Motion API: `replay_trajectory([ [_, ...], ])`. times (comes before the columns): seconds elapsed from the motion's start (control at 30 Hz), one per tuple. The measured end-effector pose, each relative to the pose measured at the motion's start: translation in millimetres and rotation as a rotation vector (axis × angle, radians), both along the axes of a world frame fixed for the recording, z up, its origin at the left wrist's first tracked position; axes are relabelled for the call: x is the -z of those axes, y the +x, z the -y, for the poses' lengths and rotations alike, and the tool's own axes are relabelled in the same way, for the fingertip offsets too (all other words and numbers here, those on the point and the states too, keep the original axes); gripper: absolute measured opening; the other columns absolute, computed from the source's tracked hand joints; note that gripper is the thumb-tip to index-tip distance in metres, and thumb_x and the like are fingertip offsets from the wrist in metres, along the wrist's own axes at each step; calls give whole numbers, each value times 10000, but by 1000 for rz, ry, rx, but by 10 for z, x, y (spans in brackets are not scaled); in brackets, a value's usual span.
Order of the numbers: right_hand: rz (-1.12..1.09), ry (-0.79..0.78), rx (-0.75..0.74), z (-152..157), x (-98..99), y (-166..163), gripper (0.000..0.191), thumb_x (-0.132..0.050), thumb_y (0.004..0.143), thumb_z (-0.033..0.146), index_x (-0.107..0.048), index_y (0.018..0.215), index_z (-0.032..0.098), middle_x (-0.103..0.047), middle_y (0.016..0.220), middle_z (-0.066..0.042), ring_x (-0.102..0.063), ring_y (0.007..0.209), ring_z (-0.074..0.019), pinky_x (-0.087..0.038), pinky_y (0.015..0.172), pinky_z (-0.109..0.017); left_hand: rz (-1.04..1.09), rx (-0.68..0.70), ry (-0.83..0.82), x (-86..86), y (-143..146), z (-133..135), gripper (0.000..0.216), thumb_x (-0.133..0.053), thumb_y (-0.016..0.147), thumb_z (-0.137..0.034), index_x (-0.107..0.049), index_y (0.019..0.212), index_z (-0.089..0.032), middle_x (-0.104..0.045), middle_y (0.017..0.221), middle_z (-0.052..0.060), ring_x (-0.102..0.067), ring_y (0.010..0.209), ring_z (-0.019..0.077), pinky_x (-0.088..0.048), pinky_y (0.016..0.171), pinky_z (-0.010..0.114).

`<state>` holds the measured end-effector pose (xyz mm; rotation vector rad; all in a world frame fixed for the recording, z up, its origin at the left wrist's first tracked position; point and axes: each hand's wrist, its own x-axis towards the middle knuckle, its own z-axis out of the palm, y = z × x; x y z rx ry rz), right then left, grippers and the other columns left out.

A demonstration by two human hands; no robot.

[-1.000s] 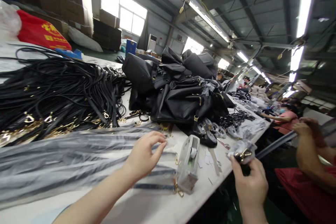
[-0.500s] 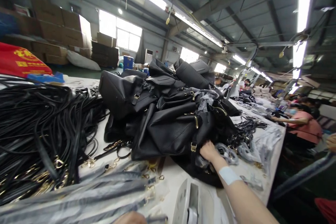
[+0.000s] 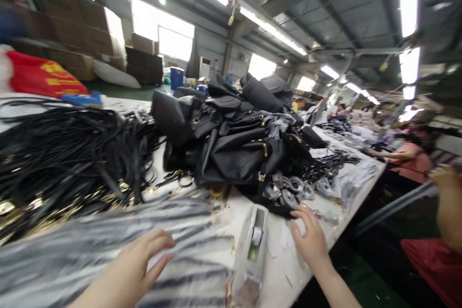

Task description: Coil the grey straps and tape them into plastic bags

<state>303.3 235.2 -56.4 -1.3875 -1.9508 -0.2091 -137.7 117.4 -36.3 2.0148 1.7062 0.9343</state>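
Observation:
My left hand (image 3: 139,262) hovers with fingers stretched out over a layer of black straps in clear plastic sleeves (image 3: 108,236) and holds nothing. On the white table (image 3: 277,269) my right hand (image 3: 310,238) reaches forward, fingers spread, empty. It lies just in front of several small plastic-wrapped strap coils (image 3: 288,190). Between my two hands stands a clear tape dispenser (image 3: 250,252). Behind the coils rises a heap of black leather bags (image 3: 238,139).
A big tangle of black straps with gold clasps (image 3: 68,159) covers the left of the table. A red bag (image 3: 43,77) and stacked cartons (image 3: 83,33) stand beyond. At the right sit another person in red (image 3: 442,245) and a co-worker in pink (image 3: 409,154).
My right hand has drawn back from the bag heap, empty, to the table beside the dispenser. My left hand has come back into view over the sleeved straps. The view has tilted down.

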Motion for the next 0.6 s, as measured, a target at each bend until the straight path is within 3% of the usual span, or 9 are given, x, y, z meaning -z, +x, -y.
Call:
replay_trajectory([
  [0.13, -68, 7, -181, 678, -144, -171, 189, -535, 887, 315, -640, 1002, 209, -674, 1120, -116, -632, 1051, -297, -482, 921, -467, -440, -145, -302, -4, -301, 358, 246, -551, 852, -260, -691, 1026, -156, -670, 1089, 154, -629, 1050, 304, -467, 963, 405],
  [0.2, -58, -23, -281, 899, -127, -296, 167, -552, 883, 322, -649, 980, 226, -686, 1099, -102, -653, 1002, -291, -475, 906, -452, -464, -201, -388, 102, -369, 494, 290, -639, 776, -222, -667, 1044, -114, -649, 1109, 185, -609, 1070, 325, -455, 968, 409],
  [0.3, -48, -48, -459, 1121, -48, -480, 148, -570, 875, 311, -667, 963, 242, -705, 1050, -83, -671, 955, -282, -470, 901, -434, -443, -259, -419, 242, -406, 618, 290, -653, 778, -225, -652, 1057, -144, -638, 1129, 161, -588, 1105, 305, -431, 998, 391],
  [0.43, -126, -113, -562, 1290, 5, -681, 148, -623, 843, 306, -709, 957, 263, -732, 1019, -60, -689, 937, -280, -494, 882, -413, -344, -294, -370, 217, -433, 680, 80, -614, 809, -207, -674, 842, -167, -652, 954, 119, -633, 936, 266, -471, 887, 363],
  [0.5, -219, -261, -566, 1391, 16, -815, 149, -656, 826, 332, -736, 936, 270, -742, 1020, -61, -689, 958, -291, -513, 877, -409, -256, -291, -318, 128, -413, 704, 144, -610, 823, -237, -646, 704, -165, -638, 859, 95, -629, 838, 232, -474, 825, 332],
  [0.6, -415, -704, -588, 1588, 48, -1159, 248, -680, 816, 453, -763, 932, 249, -749, 1030, -94, -674, 1009, -317, -523, 896, -431, -72, -286, -207, -35, -239, 749, 317, -568, 875, -341, -591, 606, -174, -588, 725, 35, -585, 731, 176, -459, 738, 278],
])
